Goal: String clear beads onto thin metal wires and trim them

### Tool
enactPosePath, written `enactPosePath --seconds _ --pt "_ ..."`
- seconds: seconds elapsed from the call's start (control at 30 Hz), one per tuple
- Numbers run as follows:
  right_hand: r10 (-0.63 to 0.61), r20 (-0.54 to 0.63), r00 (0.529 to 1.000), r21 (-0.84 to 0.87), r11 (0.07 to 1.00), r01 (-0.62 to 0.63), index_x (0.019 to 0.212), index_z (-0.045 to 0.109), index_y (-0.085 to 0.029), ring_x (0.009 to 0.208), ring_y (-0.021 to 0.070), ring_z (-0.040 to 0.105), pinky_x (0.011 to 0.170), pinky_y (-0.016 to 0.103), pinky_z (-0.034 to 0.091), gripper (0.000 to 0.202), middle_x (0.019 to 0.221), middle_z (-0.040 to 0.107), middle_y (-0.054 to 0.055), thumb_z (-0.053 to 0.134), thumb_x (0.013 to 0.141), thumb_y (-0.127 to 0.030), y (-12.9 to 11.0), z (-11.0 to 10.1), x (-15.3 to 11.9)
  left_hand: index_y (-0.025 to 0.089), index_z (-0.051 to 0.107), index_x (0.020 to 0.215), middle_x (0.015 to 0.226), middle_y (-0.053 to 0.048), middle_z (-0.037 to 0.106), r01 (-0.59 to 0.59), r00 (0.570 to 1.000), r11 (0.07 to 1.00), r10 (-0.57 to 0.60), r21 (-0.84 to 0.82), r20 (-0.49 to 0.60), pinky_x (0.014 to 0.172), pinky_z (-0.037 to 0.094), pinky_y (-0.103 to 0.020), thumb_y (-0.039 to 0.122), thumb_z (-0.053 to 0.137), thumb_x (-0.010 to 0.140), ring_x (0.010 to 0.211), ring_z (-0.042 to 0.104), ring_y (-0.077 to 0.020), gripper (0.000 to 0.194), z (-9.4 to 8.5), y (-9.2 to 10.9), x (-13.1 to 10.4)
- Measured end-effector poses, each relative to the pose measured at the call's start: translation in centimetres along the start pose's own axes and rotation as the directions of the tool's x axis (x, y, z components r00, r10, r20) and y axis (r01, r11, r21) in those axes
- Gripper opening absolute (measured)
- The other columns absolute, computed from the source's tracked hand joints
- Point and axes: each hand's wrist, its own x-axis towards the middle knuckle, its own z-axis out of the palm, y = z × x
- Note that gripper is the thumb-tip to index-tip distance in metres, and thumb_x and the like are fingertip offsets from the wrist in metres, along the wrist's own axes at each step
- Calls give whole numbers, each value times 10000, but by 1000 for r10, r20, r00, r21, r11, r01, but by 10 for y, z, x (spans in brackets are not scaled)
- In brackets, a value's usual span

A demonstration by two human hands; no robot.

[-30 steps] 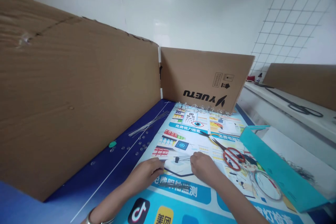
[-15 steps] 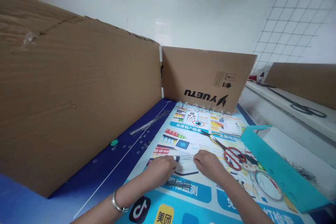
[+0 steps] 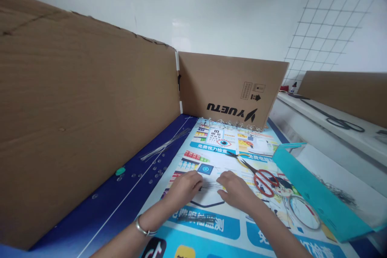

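Right hand (image 3: 236,189) newly unclenched, upside-down "YUETU" (image 3: 228,110) on cardboard (image 3: 211,80)

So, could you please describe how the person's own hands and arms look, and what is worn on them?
The left hand and right hand are both ungloved, and no sleeve shows on either arm. A smooth, rounded, silver-coloured bangle circles the left wrist; none shows on the right. Any rings are too small to tell.
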Motion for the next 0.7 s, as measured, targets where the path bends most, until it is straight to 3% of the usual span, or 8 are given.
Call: enactPosePath --seconds 0.2,0.43,0.7 --pt "-95 149 984 -98 989 111 845 614 -151 875 221 565 684 282 430 141 909 623 102 507 754 -164 -12 -1 36 205 588 809 775 -21 582 111 984 984 -128 -139 -125 633 401 -231 251 433 842 720 537 -149 165 -18 -27 -2" --pt "-119 325 938 -191 963 188 742 641 -160 752 228 626 628 295 453 137 784 673 102 580 652 -77 -27 6 83 219 587 785 746 -4 584 166 966 971 -195 -172 -170 657 398 -231 262 444 830 695 544 -143 156 -17 -38 -1" --pt "-61 310 949 -224 965 135 726 632 -142 733 281 616 610 353 450 153 782 664 127 629 575 -171 -42 8 90 217 589 784 765 -8 592 158 960 970 -195 -184 -202 661 402 -233 277 430 836 728 555 -151 178 -19 -35 -1"
